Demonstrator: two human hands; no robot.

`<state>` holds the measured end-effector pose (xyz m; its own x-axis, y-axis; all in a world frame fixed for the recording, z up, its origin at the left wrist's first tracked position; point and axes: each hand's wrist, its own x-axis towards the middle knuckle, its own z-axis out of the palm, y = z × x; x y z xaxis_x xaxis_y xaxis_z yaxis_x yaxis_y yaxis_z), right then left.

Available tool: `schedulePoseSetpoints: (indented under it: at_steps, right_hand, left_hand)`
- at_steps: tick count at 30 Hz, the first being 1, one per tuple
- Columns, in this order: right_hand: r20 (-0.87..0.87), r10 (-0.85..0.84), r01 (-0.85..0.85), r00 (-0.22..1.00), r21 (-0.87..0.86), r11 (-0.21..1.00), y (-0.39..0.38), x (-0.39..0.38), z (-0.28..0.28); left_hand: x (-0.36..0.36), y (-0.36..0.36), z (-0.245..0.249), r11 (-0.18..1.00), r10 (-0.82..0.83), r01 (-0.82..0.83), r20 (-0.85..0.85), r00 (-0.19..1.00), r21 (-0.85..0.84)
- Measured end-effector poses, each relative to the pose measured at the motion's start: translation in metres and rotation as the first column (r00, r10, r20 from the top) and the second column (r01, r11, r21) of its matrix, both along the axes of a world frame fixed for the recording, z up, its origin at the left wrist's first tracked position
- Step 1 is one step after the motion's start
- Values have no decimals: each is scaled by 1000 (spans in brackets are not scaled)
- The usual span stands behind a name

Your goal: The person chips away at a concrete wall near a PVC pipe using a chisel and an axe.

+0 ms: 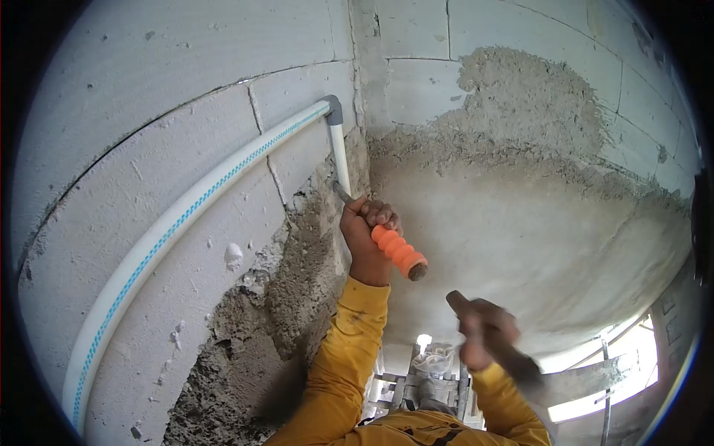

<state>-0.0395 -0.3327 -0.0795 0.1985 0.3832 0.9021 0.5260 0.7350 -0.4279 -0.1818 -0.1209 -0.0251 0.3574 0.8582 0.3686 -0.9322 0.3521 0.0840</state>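
My left hand [370, 234] is wrapped round a chisel with an orange ribbed grip [399, 251]. The chisel's metal tip meets the rough wall just beside the short vertical stretch of white pipe [340, 156]. Lower right, my right hand [485, 331] is closed on a dark tool, blurred by motion, that looks like a hammer [513, 360]; it is apart from the chisel. A grey elbow [333, 110] joins the vertical pipe to a long white pipe with a blue stripe [178, 208] along the left wall.
Broken, rough mortar [253, 342] runs down the left wall below the chisel. A smooth plastered wall [520, 238] curves across the right under pale blocks. Below are planks, a plastic bag [433, 362] and a bright opening [639, 357] with a metal pole.
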Motion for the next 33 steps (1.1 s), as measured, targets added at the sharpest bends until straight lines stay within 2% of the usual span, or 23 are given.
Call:
schedulePoseSetpoints:
  at_steps: [1, 2, 3, 5, 6, 9, 10, 11, 13, 16, 17, 19, 22, 25, 26, 29, 30, 33]
  right_hand:
    - [327, -199, 225, 924, -43, 973, 14, 8, -11]
    - [249, -23, 98, 968, -293, 951, 33, 7, -23]
    - [186, -33, 119, 982, -475, 872, 24, 3, -25]
    - [194, -56, 124, 979, -361, 924, 9, 6, -18]
    - [124, -61, 97, 990, -316, 944, -3, -1, -5]
    - [92, -236, 236, 967, 13, 972, 1, -11, -1]
    - [392, -125, 213, 912, -191, 958, 15, 5, -8]
    - [263, -42, 160, 964, -446, 881, 24, 6, -15]
    - [273, -118, 208, 955, -327, 922, 17, 6, -19]
    - [159, -19, 59, 987, -249, 967, -14, -4, -1]
    - [140, -87, 105, 986, -132, 986, -3, -5, -19]
    - [384, -121, 222, 915, -229, 948, 19, 4, -20]
    - [363, -152, 263, 919, -280, 923, 8, -6, -10]
    - [264, -40, 97, 964, -204, 974, -4, -12, -14]
    - [321, -101, 142, 942, -107, 984, 4, -10, -16]
    - [387, -152, 297, 909, -348, 889, 15, -14, -17]
    - [419, -149, 317, 896, -366, 875, 10, -11, -21]
    - [330, -54, 205, 943, -442, 874, -10, -11, -19]
  left_hand:
    - [-3, -1, 0, 1000, -12, 11, -4, 1000, -9]
    - [-4, -3, -3, 999, -24, 24, -4, 1000, -22]
    - [-4, -8, -12, 999, -30, 30, -8, 1000, -18]
    - [-2, 5, -10, 999, -19, 18, 29, 999, 51]
    - [-5, -6, -3, 999, -30, 30, 3, 1000, 42]
    - [-4, 5, -13, 996, -59, 55, 63, 996, 75]
    - [-6, 4, -12, 996, -55, 52, 41, 998, 69]
    - [-7, 3, -11, 997, -52, 50, 24, 998, 60]
    - [-9, -3, -14, 997, -64, 63, 19, 998, 46]
    - [-17, 0, -11, 991, -103, 98, 48, 994, 90]
    - [-18, 4, -8, 989, -116, 111, 46, 992, 100]
    - [-23, -1, -13, 987, -139, 136, 37, 990, 88]
    - [-29, -11, -8, 979, -170, 173, -39, 985, 108]
    - [-32, -2, -13, 985, -169, 168, 26, 985, 50]
    - [-32, 4, -9, 985, -165, 164, 28, 986, 53]
    - [-31, -4, -18, 986, -166, 165, 33, 986, 12]
    - [-31, -4, -18, 985, -171, 171, 34, 985, 12]
    - [-36, -13, -24, 966, -225, 224, -12, 974, 128]
